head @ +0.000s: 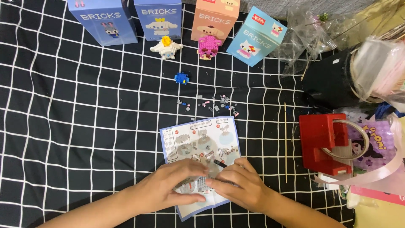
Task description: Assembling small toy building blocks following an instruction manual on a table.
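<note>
- The left hand (171, 185) and the right hand (240, 185) are meeting low in the middle of the view, over the lower half of an instruction sheet (198, 143) lying on the black cloth with a white grid (84, 126) that is covering the surface
- Between the fingertips of both hands a small grey and white brick build (201, 184) is sitting, right on the sheet; both hands are pinching it from opposite sides, the left from its left, the right from its right
- The left grip is half curled, fingers over the top of the build and thumb running beneath it; the right grip is closed more tightly, and a thin dark tool (220, 163) is sticking out above its fingers, pointing up and left
- The build is lying dead centre between the two hands, neither clearly nearer; its long axis is hard to tell under the fingers
- Loose tiny bricks (215, 105) are lying scattered well beyond the sheet, with a small blue brick piece (181, 78) further up
- At the far edge four tall boxes are standing, blue (103, 21), blue (158, 19), peach (215, 19) and light blue (255, 38), with a white brick figure (166, 47) and a pink brick figure (209, 46) just in front
- To the right a red tape dispenser (322, 141) is sitting beside a thin wooden stick (285, 143)
</note>
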